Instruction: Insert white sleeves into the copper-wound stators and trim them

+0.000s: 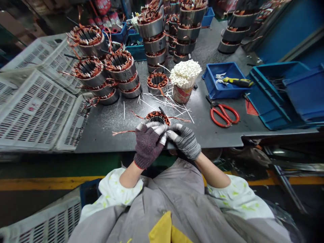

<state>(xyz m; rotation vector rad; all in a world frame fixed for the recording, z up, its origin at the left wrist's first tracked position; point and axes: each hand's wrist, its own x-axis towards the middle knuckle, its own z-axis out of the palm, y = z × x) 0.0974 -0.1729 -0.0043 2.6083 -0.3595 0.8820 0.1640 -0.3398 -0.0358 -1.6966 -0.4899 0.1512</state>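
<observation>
At the table's near edge sits a motor stator [158, 116], a ring wound with copper, with loose copper leads out to both sides and a black sleeve sticking up. My left hand [150, 141], in a dark purple glove with white fingertips, is closed over its near side and hides that part. My right hand [186, 140], in a grey glove with white fingertips, has its fingers pinched together at the stator's near right side, against the left fingertips. What lies between the right fingertips is hidden. White ties [177, 106] lie scattered just beyond the stator.
A tub [181, 94] packed with white ties stands behind, beside another small stator [157, 82]. Stacked stators [124, 72] rise at left and back. Red-handled scissors [224, 114] lie right, before a blue bin [225, 91] holding a yellow-black tool. White crates [35, 108] flank the left.
</observation>
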